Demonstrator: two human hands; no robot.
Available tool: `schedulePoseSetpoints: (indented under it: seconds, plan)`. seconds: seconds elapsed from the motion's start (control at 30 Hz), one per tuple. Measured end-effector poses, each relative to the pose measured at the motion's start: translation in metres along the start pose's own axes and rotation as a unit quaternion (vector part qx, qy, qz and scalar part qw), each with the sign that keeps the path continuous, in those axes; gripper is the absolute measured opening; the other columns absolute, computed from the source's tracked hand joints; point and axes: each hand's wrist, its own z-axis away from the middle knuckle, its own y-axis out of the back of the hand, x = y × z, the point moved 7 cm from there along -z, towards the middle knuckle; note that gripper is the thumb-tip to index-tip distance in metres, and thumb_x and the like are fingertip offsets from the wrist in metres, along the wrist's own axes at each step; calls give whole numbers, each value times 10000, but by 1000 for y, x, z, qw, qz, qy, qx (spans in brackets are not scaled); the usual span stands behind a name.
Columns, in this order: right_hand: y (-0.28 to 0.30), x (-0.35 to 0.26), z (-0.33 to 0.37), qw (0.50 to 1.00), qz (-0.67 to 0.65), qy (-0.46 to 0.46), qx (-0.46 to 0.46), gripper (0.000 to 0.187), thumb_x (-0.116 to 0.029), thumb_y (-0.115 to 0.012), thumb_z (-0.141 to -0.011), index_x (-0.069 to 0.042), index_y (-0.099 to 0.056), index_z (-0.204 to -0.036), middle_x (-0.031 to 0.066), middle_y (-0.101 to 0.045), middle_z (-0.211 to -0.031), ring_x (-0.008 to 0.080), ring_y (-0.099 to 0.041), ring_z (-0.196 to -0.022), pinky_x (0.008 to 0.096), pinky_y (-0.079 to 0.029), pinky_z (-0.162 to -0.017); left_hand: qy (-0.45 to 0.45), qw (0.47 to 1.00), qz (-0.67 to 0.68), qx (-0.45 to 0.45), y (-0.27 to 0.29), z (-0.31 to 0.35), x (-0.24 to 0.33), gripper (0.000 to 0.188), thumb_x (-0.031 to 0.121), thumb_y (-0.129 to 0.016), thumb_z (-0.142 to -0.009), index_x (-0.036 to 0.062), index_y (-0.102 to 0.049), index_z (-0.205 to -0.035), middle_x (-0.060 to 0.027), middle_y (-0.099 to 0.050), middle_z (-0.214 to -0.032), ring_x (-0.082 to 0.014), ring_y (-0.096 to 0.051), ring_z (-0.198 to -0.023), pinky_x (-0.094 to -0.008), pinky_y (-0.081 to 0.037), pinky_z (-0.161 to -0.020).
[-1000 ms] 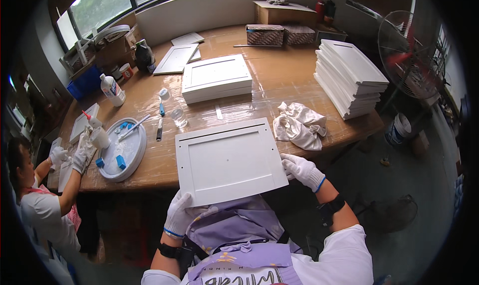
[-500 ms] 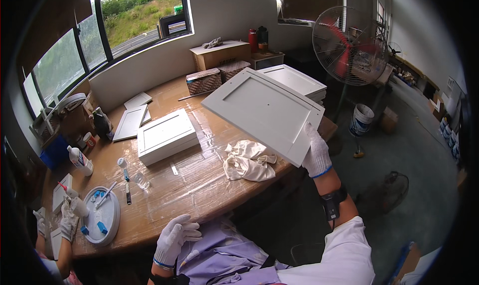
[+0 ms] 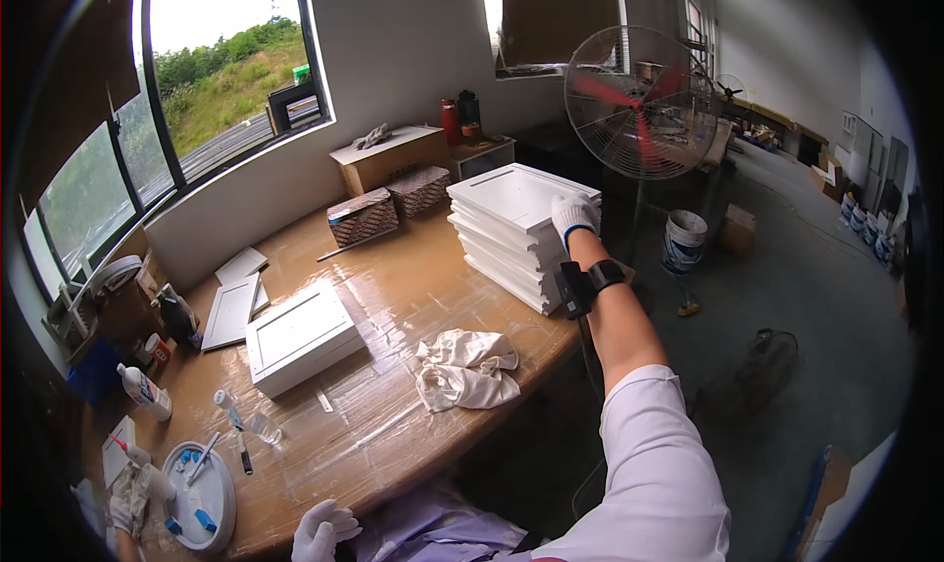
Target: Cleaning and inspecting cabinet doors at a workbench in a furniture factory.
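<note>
A tall stack of white recessed panels [image 3: 497,242], like cabinet doors, stands at the table's right end. My right hand [image 3: 575,216], in a white knitted glove, is at the right edge of the top panel [image 3: 521,190], its fingers curled over that edge. The fingertips are partly hidden. Low in front of me, near the table's front edge, my gloved left hand [image 3: 323,531] holds nothing, and its fingers are apart. Between the stack and me lies a crumpled cream cloth [image 3: 467,368]. A shorter pile of white panels [image 3: 303,338] sits left of the cloth.
A co-worker's gloved hand [image 3: 128,503] is at the far left, by a round white tray [image 3: 228,508] with blue pieces. Bottles [image 3: 146,393], a clear cup [image 3: 264,428] and patterned boxes [image 3: 362,218] share the table. Right of it stand a large fan [image 3: 639,105] and a bucket [image 3: 683,242].
My right hand has carried the tilted panel away to the right and it now lies flat on the stack. My left hand has sunk lower in view. The whole view has shifted rightward.
</note>
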Motion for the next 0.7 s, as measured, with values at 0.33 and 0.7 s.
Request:
schedulePoseSetpoints:
  seconds: [0.33, 0.7]
  plan:
    - [8, 34, 369, 824, -243, 433, -274, 389, -415, -548, -947, -46, -625, -1039, 199, -646, -1008, 359, -626, -985, 436, -494, -843, 22, 930, 205, -305, -174, -94, 35, 433, 256, -462, -1013, -26, -466, -1342, -181, -568, -1272, -317, -564, -1149, -471, -432, -1023]
    - [115, 115, 391, 922, -301, 178, -166, 337, -332, -510, -991, -25, -645, -959, 154, -668, -927, 315, -655, -865, 379, -505, -733, 13, 875, -5, -484, -257, -14, 15, 433, 271, -452, -1016, -40, -493, -1315, -194, -572, -1271, -339, -557, -1161, -482, -423, -1028]
